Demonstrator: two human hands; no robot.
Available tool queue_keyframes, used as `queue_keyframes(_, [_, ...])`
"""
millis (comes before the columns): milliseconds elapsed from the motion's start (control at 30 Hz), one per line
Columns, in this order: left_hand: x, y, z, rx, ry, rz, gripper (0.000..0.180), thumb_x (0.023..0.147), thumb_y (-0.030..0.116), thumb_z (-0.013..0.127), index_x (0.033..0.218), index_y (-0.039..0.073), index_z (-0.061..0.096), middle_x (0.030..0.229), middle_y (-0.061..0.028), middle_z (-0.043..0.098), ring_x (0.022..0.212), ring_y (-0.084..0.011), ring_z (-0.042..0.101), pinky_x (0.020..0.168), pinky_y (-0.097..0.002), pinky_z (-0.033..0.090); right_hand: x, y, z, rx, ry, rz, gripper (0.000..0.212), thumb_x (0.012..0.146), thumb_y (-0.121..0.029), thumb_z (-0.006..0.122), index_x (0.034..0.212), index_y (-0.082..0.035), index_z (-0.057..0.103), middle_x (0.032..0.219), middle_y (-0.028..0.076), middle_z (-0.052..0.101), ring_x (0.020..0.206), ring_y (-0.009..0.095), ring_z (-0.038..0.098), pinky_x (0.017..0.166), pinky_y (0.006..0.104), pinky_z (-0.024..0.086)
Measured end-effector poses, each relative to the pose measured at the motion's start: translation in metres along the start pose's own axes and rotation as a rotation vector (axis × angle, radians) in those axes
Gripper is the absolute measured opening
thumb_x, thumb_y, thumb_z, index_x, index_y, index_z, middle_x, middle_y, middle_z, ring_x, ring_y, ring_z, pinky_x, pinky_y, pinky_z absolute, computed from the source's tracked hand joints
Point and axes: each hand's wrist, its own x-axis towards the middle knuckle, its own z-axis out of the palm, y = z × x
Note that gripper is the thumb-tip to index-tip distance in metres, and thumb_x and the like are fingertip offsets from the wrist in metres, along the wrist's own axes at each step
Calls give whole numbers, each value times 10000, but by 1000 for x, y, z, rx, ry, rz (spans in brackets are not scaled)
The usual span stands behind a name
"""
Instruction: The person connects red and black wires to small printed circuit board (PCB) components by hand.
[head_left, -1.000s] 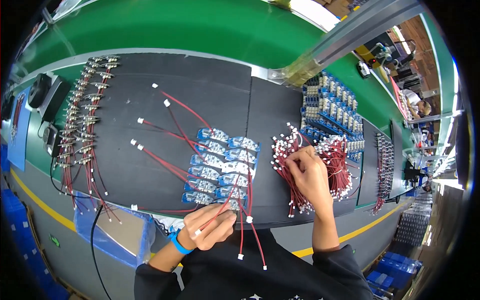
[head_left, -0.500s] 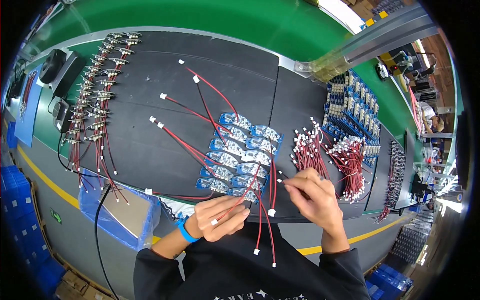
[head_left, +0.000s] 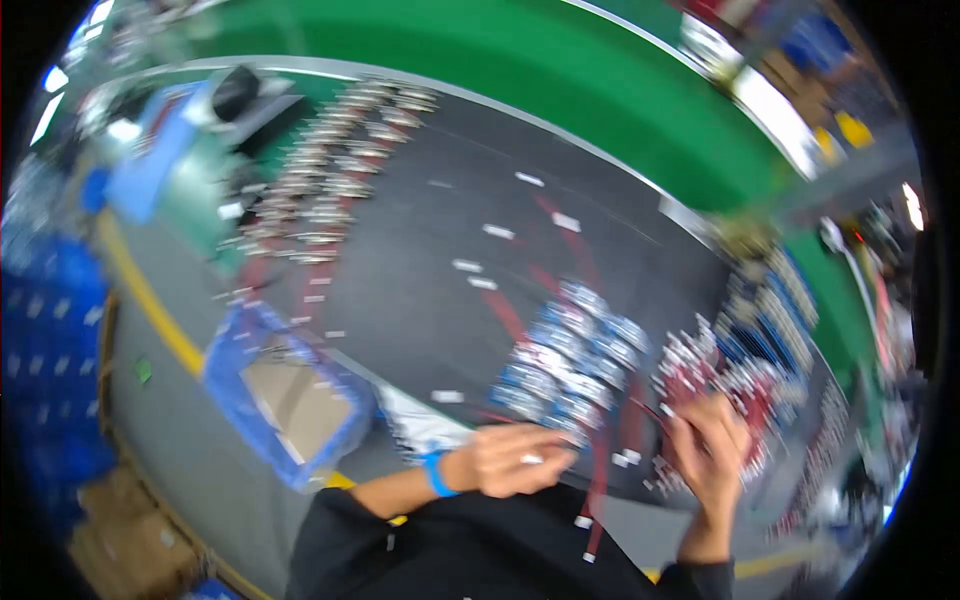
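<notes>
Motion blurs the view. A panel of joined blue-and-white circuit boards point(head_left: 560, 350) lies near the front edge of the black work mat point(head_left: 430, 330), with red and black wires ending in white plugs attached. At the panel's near edge, my left hand point(head_left: 520, 462) is closed on a wire lead, whose white plug point(head_left: 532, 458) shows against the fingers. My right hand point(head_left: 712, 448) is pinched to the right of the panel, a thin dark-red wire point(head_left: 650, 411) sticking out from the fingertips. Just beyond it lies a heap of red leads with white plugs point(head_left: 686, 362).
Stacked circuit boards point(head_left: 775, 310) stand at the far right. Rows of wired parts point(head_left: 320, 190) lie on the mat's left. A blue-lined box point(head_left: 300, 400) sits below the table edge at left, and a metal post point(head_left: 840, 185) rises at the back right.
The whole view has swung, so the table and both hands appear shifted right and lower. My left hand stays at the panel's near edge; my right hand stays pinched beside the lead heap.
</notes>
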Motion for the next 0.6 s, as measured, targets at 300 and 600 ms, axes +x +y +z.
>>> queue_keyframes(300, [-5,-2,26,73,209,99,194,785,-21,652,957,-86,715,788,-112,694,821,-268,723,675,-336,617,-13,-16,8,169,-458,41,54,851,-21,711,872,3,668,676,139,592,560,269,578,539,366,453])
queue_keyframes(600, [43,45,-27,-289,295,10,86,809,10,676,757,-18,613,728,-157,638,640,-282,669,499,-378,508,-17,-23,19,331,-483,182,124,858,-37,685,970,16,682,662,123,577,551,203,529,542,327,432])
